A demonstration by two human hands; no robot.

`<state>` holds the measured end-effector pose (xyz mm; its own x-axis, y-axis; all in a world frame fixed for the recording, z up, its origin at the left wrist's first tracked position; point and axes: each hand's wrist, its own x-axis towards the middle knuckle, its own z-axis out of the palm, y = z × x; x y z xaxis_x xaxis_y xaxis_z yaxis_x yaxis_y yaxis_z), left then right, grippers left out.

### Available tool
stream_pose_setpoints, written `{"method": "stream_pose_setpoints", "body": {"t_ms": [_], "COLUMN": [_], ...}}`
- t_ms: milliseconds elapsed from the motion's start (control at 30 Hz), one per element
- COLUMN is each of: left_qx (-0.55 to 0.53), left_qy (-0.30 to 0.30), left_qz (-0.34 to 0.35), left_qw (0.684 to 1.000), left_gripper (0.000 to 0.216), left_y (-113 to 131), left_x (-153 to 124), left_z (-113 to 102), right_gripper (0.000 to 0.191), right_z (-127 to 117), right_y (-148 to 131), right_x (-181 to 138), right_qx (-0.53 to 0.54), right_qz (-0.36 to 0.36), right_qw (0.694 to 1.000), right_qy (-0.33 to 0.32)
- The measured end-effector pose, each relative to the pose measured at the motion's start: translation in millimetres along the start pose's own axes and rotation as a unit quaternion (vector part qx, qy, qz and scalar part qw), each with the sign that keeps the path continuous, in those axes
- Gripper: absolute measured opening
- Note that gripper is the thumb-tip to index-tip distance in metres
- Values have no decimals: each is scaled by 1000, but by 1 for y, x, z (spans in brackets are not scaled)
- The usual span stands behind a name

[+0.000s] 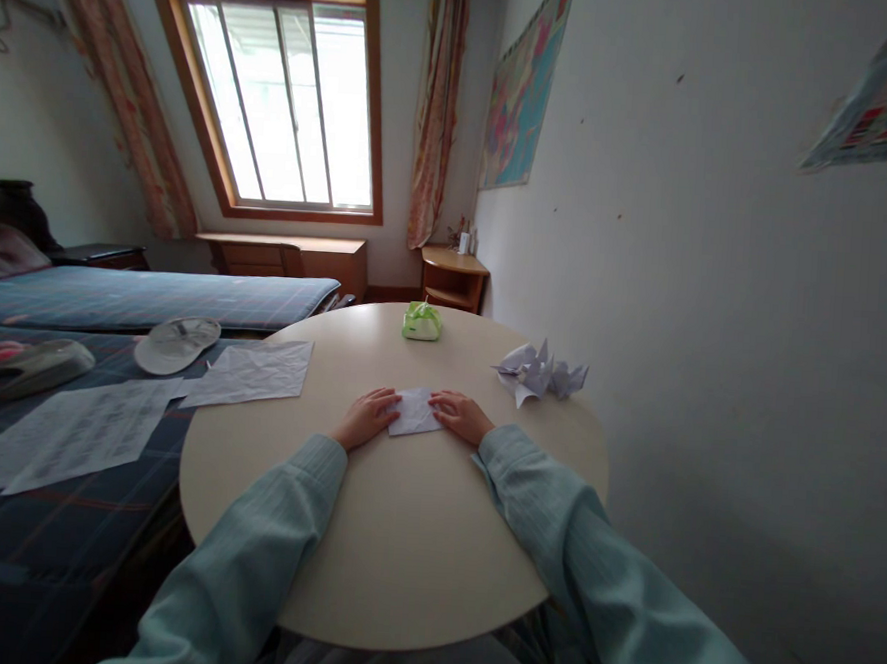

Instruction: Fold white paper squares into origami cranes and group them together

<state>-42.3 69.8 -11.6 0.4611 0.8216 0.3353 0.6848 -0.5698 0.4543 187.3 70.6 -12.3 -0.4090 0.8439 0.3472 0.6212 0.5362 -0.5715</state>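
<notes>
A folded sheet of white paper [415, 413] lies on the round cream table [401, 530] in front of me. At its left edge, the bent fingers of my left hand [367, 416] close on the paper. My right hand [463, 417] holds the opposite edge in the same way, its fingertips on top of the sheet. Both thumbs are hard to make out. To the right of my hands sit several folded and crumpled white paper shapes [535, 373], close together near the table's edge.
A green packet of tissues [421, 322] stands toward the table's far side. One loose paper sheet [253, 372] overlaps the left rim. On the bed [99, 551] lie printed sheets [92, 431] and a pale cap [177, 344]. A white wall [711, 388] rises close on the right.
</notes>
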Motion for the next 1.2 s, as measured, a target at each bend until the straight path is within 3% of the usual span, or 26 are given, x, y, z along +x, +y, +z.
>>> {"method": "stream_pose_setpoints", "body": {"t_ms": [833, 1000, 1200], "left_qx": [-6, -46, -88], "left_qy": [8, 36, 51], "left_qz": [-2, -14, -96], "left_qw": [1000, 998, 990], "left_gripper": [38, 29, 33], "left_y": [-1, 3, 15], "left_x": [1, 0, -1], "left_z": [1, -2, -8], "right_gripper": [25, 37, 49], "right_z": [-1, -1, -1], "right_y": [-2, -2, -2], "right_x": [0, -1, 0], "right_qx": [-44, -52, -57], "right_qz": [-10, -20, 4], "right_qw": [999, 998, 998], "right_qy": [-4, -3, 7]}}
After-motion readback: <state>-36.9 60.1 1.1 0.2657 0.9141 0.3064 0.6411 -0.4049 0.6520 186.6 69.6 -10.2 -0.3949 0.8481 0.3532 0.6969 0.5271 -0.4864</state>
